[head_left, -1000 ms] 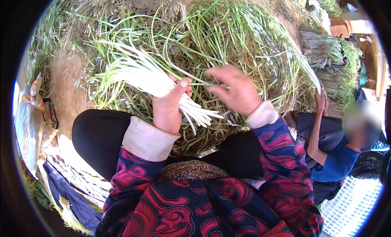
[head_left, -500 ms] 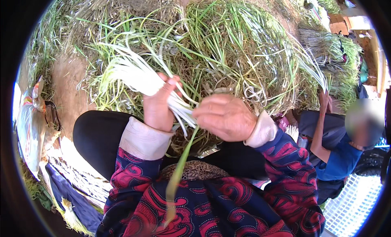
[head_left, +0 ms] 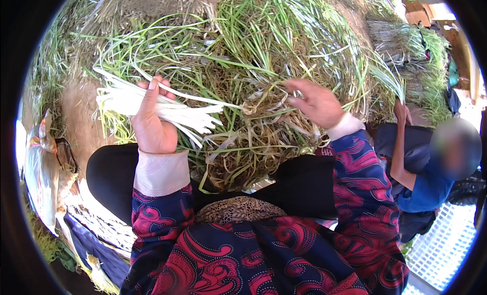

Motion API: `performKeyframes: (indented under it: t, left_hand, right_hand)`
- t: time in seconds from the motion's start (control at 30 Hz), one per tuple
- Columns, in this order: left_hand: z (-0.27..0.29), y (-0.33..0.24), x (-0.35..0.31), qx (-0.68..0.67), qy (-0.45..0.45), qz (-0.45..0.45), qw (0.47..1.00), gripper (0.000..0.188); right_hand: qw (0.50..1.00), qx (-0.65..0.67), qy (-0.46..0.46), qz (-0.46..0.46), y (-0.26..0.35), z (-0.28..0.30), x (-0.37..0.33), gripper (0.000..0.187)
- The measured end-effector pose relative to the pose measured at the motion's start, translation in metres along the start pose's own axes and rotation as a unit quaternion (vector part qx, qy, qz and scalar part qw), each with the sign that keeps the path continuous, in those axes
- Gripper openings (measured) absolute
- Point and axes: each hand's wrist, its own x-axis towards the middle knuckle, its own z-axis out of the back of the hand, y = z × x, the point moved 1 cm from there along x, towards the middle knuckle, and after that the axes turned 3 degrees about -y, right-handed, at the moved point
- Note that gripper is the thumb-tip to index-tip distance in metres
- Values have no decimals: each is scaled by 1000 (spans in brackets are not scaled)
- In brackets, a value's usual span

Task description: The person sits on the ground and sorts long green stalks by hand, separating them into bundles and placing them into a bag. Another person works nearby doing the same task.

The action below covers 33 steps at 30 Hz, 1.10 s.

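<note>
In my left hand [head_left: 154,120] is a bunch of scallions [head_left: 175,110], with clean white stems pointing right and paler tops to the left. My fingers and thumb are closed round it. One longer stalk [head_left: 203,99] runs from the bunch towards a brown, dry clump [head_left: 249,107] at its right end. My right hand [head_left: 317,105] is beside that clump, thumb and forefinger apart. Dry strips lie close to its fingertips; whether they touch cannot be made out. Under both hands spreads a heap of green leaves and brown trimmings [head_left: 253,158].
More unsorted stalks [head_left: 284,36] are piled ahead. To the right, a seated person [head_left: 426,186] holds a bundle of thin stalks [head_left: 388,79] near a white lattice crate [head_left: 439,249]. A plastic bag [head_left: 40,168] stands at the left, near a dark blue cloth [head_left: 96,244].
My hands have moved apart: the left with its bunch to the left, the right to the right and upward. The green leaf falling before my lap has gone from view.
</note>
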Motion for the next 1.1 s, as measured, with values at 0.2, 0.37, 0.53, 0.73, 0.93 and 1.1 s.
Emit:
performKeyframes:
  t: [0.2,0.37,0.53,0.73,0.93,1.1]
  left_hand:
    - [6,-6,-5,-2,-5,18,1000,13]
    - [26,-31,14,-34,-61,-80,994,9]
    - [35,-44,21,-88,-59,-84,991,9]
    - [22,-16,12,-65,-42,-25,997,11]
    - [22,-12,8,-73,7,10,997,8]
    - [15,-5,1,-34,-26,2,999,6]
  right_hand:
    - [980,-25,110,161,53,-47,33,22]
    - [989,-111,33,97,14,-29,24,17]
    - [938,-200,75,-274,-93,0,-2,19]
    - [994,-21,-100,22,-3,18,19,28]
    - [988,75,103,93,58,-43,30,24]
    - [966,257,6,4,61,-27,28,18]
